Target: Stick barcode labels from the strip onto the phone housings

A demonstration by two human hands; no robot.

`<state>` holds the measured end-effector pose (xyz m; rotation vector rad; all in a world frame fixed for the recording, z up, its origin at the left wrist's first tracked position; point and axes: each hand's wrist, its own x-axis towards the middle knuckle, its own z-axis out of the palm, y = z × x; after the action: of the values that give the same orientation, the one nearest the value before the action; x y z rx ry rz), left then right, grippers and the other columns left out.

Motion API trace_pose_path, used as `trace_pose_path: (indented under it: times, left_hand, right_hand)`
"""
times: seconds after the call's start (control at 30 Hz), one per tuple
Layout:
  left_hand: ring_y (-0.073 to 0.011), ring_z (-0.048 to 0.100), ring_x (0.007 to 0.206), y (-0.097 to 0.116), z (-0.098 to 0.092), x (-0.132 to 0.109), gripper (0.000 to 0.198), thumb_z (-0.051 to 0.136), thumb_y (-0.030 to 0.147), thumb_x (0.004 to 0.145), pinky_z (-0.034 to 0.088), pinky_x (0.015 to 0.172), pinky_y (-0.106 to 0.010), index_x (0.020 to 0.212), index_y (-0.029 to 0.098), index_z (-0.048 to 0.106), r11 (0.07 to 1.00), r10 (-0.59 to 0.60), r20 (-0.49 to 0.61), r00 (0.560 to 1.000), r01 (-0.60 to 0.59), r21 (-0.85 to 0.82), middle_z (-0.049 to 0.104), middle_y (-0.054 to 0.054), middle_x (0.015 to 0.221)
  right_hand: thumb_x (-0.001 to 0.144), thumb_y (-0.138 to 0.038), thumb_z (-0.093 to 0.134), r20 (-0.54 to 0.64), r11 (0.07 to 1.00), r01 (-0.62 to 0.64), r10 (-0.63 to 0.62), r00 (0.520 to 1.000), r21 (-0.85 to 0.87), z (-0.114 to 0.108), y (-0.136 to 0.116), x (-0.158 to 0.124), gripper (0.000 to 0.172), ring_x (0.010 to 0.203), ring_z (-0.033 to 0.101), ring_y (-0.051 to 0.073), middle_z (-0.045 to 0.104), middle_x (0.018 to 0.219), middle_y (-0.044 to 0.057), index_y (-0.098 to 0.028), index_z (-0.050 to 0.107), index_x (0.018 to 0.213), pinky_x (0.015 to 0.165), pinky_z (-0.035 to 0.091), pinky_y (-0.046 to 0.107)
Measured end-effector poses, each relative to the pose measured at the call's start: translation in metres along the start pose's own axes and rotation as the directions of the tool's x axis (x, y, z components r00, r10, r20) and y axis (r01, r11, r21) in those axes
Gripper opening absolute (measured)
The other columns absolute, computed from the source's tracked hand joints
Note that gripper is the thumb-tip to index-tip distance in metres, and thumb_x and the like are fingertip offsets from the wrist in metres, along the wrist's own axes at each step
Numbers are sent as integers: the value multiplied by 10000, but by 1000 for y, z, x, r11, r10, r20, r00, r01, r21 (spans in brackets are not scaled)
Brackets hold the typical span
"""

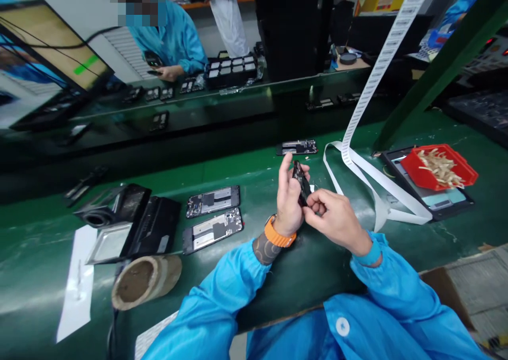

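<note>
My left hand (289,198), with an orange watch band at its wrist, grips a dark phone chassis (301,184) tilted up on its edge. At the chassis's lower right edge, my right hand (331,214) has its thumb and fingers pinched together; whether something small is between them is hidden. Just beyond the hands another open phone chassis (297,147) lies on the green table (309,275). To the left, an upper phone chassis (213,201) and a lower phone chassis (213,231) lie side by side with their inner parts showing.
A label strip (369,84) hangs down and coils at the right. Beyond it, a red tray (472,173) holds pale strips. A tape roll (170,275) and black device (156,225) stand at left. Across the bench, a person in blue (182,34) holds a dark object.
</note>
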<state>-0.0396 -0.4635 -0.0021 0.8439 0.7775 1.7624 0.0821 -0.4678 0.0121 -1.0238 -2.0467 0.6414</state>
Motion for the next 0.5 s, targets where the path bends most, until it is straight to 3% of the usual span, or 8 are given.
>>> trace_pose_path:
  times: [0.07, 0.13, 0.2, 0.27, 0.33, 0.43, 0.5]
  left_hand:
    - [-223, 620, 1100, 10, 2, 0, 663, 662, 611, 849, 474, 1020, -371, 1395, 249, 561, 985, -143, 51, 988, 148, -92, 662, -79, 1178]
    - [-257, 631, 1120, 23, 3, 3, 597, 692, 570, 826, 506, 965, -380, 1287, 195, 628, 932, -345, 87, 935, 352, -86, 684, -106, 1180]
    - [-271, 657, 1071, 35, 1, 11, 532, 755, 480, 796, 541, 862, -366, 1217, 167, 663, 854, -519, 94, 849, 519, 28, 701, -120, 1171]
    - [-257, 686, 948, 41, -7, 26, 502, 780, 409, 777, 559, 746, -346, 1204, 167, 675, 795, -598, 69, 798, 582, 171, 720, -107, 1114]
    - [-219, 686, 802, 39, -19, 53, 381, 713, 386, 826, 558, 657, -323, 1131, 157, 698, 758, -567, -36, 823, 538, 370, 732, -82, 985]
    - [-164, 665, 736, 32, -41, 118, 248, 503, 274, 963, 568, 676, -300, 993, 113, 690, 619, -344, -245, 906, 415, 667, 704, -58, 869]
    - [-165, 670, 831, 32, -52, 173, 292, 443, 268, 1017, 579, 762, -319, 1050, 91, 673, 526, -204, -316, 927, 376, 763, 690, -66, 958]
  right_hand:
    - [786, -143, 601, 40, 990, 125, -123, 992, -62, -2, 7, 3, 96, 574, 517, 120, 589, 660, -23, -207, 551, 734, 555, 389, 249]
    - [792, -148, 582, 82, 947, 279, -269, 960, -161, -2, 15, 9, 81, 613, 542, 146, 612, 685, 0, -205, 555, 742, 566, 385, 271]
    - [811, -147, 566, 144, 881, 399, -373, 917, -256, -2, 19, 15, 74, 656, 568, 175, 634, 708, 25, -201, 575, 761, 578, 389, 291]
    - [848, -147, 554, 179, 843, 442, -406, 896, -305, -8, 21, 21, 78, 692, 590, 192, 656, 746, 42, -192, 615, 831, 593, 408, 301]
    - [896, -180, 554, 120, 869, 399, -381, 917, -292, -21, 23, 20, 120, 728, 611, 195, 675, 813, 52, -179, 644, 976, 622, 444, 301]
    - [938, -243, 576, -163, 964, 172, -206, 965, -202, -48, 38, 9, 207, 671, 593, 158, 628, 781, 13, -180, 619, 1131, 627, 477, 273]
    - [947, -269, 584, -352, 987, -19, -38, 935, -158, -65, 58, 0, 147, 559, 533, 128, 540, 666, -37, -193, 624, 1066, 562, 458, 248]
